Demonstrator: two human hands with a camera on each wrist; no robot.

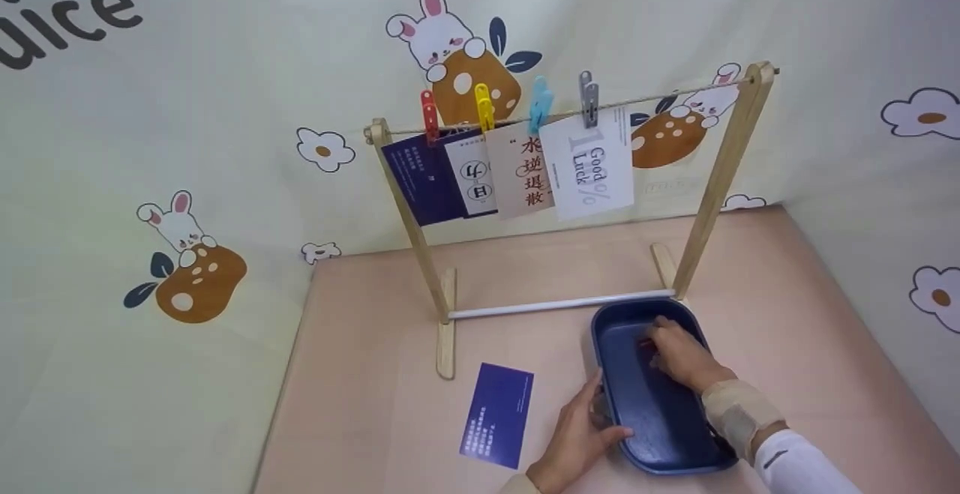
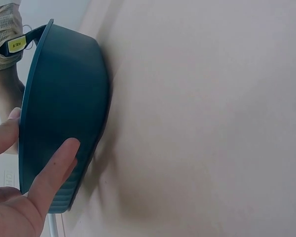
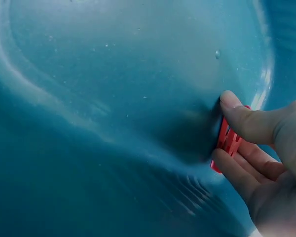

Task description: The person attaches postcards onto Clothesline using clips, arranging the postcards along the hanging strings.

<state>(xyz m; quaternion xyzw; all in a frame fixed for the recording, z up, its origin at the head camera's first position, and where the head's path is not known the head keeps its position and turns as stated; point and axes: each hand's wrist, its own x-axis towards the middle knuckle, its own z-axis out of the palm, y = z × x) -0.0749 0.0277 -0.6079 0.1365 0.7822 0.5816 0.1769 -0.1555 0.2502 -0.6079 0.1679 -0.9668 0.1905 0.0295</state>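
Inside a deep blue plastic tray (image 1: 637,404), my right hand (image 1: 679,355) pinches a red clothespin (image 3: 230,140) between thumb and fingers, low near the tray's wall. My left hand (image 1: 577,434) holds the tray's near left side, with the thumb at the rim and the fingers (image 2: 54,173) against the outer wall. A dark blue printed card (image 1: 497,415) lies on the table to the left of the left hand. Behind, a wooden rack carries a cord (image 1: 675,95) with several cards clipped on it, among them a white "Good Luck" card (image 1: 589,168).
Red (image 1: 429,115), yellow (image 1: 484,108), light blue (image 1: 540,104) and grey clothespins (image 1: 589,100) grip the hung cards. The rack's right post (image 1: 724,179) rises just behind the tray, and a white crossbar (image 1: 555,304) joins the feet. Printed cloth walls surround the pinkish table (image 1: 360,374).
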